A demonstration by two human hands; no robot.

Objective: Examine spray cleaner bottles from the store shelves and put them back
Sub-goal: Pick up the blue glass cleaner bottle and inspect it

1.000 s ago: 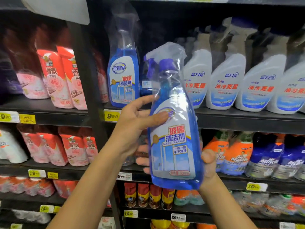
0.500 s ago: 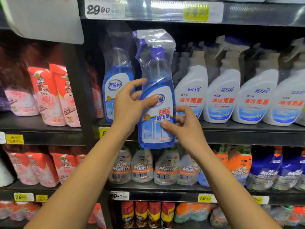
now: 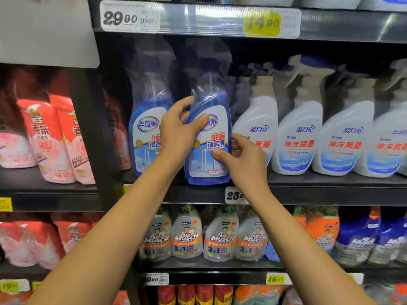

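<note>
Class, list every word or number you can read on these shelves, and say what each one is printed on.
"29 90": white price tag.
"14 80": yellow price tag.
"玻璃清洁剂", "GLASS CLEANER": held blue bottle.
"老管家": neighbouring blue bottle.
"蓝月亮", "油污克星": white spray bottles.
"Mr Muscle": grey bottles below.
"香氛": red pouches.
Other tags, barcodes, small print: blurred or hidden.

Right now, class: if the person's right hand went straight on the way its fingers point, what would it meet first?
The glass cleaner bottle, which its thumb touches at the label. The right hand points left into it; beyond lies the left hand, though depth is hard to judge.
</note>
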